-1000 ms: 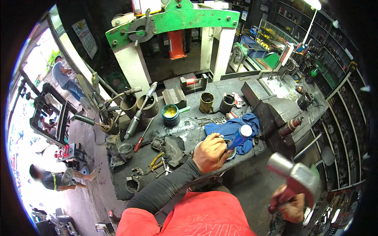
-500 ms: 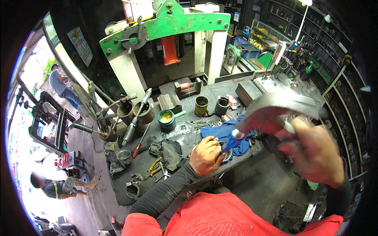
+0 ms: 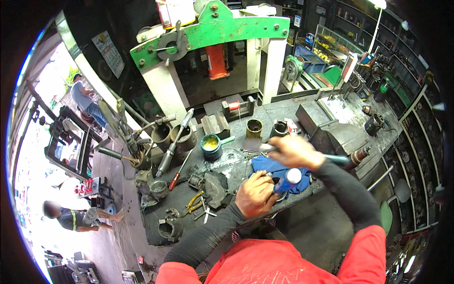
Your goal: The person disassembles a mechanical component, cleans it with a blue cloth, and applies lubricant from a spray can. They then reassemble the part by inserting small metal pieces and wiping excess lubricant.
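My left hand (image 3: 257, 195) is closed at the bench edge, around a blue-handled tool (image 3: 283, 183) with a rounded white end (image 3: 293, 176) pointing up; its tip is hidden. Beneath it, a round metal part (image 3: 282, 195) shows partly, beside a crumpled blue cloth (image 3: 299, 182). Just beyond, my right hand (image 3: 294, 151) grips a hammer whose blurred metallic head (image 3: 266, 147) sticks out to the left. A dark teal handle end (image 3: 336, 159) shows past the right wrist.
A green-and-white press frame (image 3: 213, 38) rises behind the bench. Left of my hands lie yellow-handled pliers (image 3: 193, 203), a red-handled screwdriver (image 3: 174, 180) and a blue tub of yellow grease (image 3: 211, 146). A metal box (image 3: 343, 139) sits at right. Two people are at far left.
My right hand has swung the hammer left and inward, from the right side to above the cloth. The blue-handled tool now shows its white end; my left hand stays closed around it.
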The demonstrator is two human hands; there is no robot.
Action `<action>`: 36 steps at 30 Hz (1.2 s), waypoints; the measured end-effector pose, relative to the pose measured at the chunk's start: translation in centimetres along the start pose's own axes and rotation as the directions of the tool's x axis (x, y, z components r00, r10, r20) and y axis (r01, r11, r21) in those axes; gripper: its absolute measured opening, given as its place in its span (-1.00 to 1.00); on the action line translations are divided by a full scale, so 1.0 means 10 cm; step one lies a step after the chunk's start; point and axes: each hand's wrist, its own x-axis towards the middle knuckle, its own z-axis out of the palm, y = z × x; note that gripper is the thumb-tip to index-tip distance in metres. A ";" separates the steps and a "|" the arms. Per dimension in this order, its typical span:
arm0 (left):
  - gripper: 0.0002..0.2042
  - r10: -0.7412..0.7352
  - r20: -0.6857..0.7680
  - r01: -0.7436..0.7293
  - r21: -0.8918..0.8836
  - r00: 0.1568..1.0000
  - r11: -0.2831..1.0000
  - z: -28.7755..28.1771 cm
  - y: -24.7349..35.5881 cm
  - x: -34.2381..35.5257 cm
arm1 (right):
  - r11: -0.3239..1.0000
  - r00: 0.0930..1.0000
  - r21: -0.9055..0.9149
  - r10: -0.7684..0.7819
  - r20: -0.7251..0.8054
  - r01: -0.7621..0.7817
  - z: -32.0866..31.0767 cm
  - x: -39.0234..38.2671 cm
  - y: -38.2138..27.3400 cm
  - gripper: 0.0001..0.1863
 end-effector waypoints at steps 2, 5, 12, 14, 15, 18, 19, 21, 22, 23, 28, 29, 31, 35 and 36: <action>-0.82 -0.001 0.002 0.001 -0.038 1.000 0.999 -0.01 0.01 0.00 | 0.990 0.989 -0.022 -0.137 0.057 0.138 0.54 0.48 0.12 -0.56; -0.81 -0.010 0.001 0.010 0.002 1.000 1.000 -0.02 0.02 0.02 | 0.971 0.946 0.011 -0.234 0.224 0.237 1.23 1.04 0.18 -0.62; -0.79 -0.078 0.046 0.079 -0.038 0.996 0.996 -0.02 0.04 0.06 | 0.939 0.899 0.133 -0.253 -0.357 0.317 1.81 1.15 0.51 -0.69; -0.80 -0.088 0.023 0.089 -0.063 0.996 0.994 -0.02 0.04 0.06 | 0.990 0.879 0.133 0.031 -0.476 0.037 1.65 0.72 0.92 -0.68; -0.81 -0.090 0.028 0.092 -0.074 0.996 0.993 -0.03 0.04 0.06 | 0.981 0.733 0.177 0.181 -0.656 -0.084 1.60 0.41 1.07 -0.71; -0.82 -0.098 0.036 0.101 -0.090 0.994 0.991 -0.04 0.03 0.07 | 0.752 0.691 0.006 0.609 -0.390 -0.659 1.52 -0.22 1.54 -0.50; -0.81 -0.077 0.041 0.080 -0.086 0.996 0.993 -0.05 0.04 0.07 | 0.727 0.693 -0.028 0.641 -0.330 -0.686 1.54 -0.31 1.63 -0.46; -0.79 -0.060 0.039 0.063 -0.079 0.997 0.995 -0.05 0.03 0.07 | 0.711 0.695 -0.063 0.660 -0.284 -0.700 1.57 -0.40 1.71 -0.67; -0.78 -0.077 0.047 0.080 -0.082 0.996 0.993 -0.05 0.03 0.06 | 0.693 0.684 -0.084 0.672 -0.284 -0.716 1.56 -0.39 1.70 -0.75; -0.76 -0.062 0.041 0.065 -0.073 0.997 0.995 -0.05 0.03 0.05 | 0.698 0.693 -0.097 0.665 -0.279 -0.709 1.50 -0.38 1.67 -0.80; -0.73 -0.053 0.049 0.055 -0.044 0.997 0.998 -0.06 0.01 0.01 | 0.693 0.762 0.572 0.625 -0.173 -0.439 0.48 -0.61 1.26 -0.74; -0.73 -0.040 0.058 0.042 -0.037 0.998 0.998 -0.06 0.01 0.00 | 0.553 0.817 0.815 0.543 -0.195 -0.173 0.21 -0.71 1.11 -0.80; -0.73 -0.031 0.051 0.032 -0.035 0.998 0.999 -0.07 0.01 0.00 | 0.150 0.828 0.959 0.483 -0.283 0.240 -0.26 -0.84 0.75 -0.83; -0.74 -0.060 0.038 0.061 -0.027 0.998 0.998 -0.06 0.03 0.02 | -0.046 0.764 0.780 0.248 -0.596 0.624 -0.76 -0.74 -0.11 -0.73; -0.74 -0.065 0.048 0.066 -0.019 0.997 0.998 -0.06 0.04 0.02 | -0.149 0.738 0.723 0.127 -0.663 0.675 -0.81 -0.68 -0.31 -0.71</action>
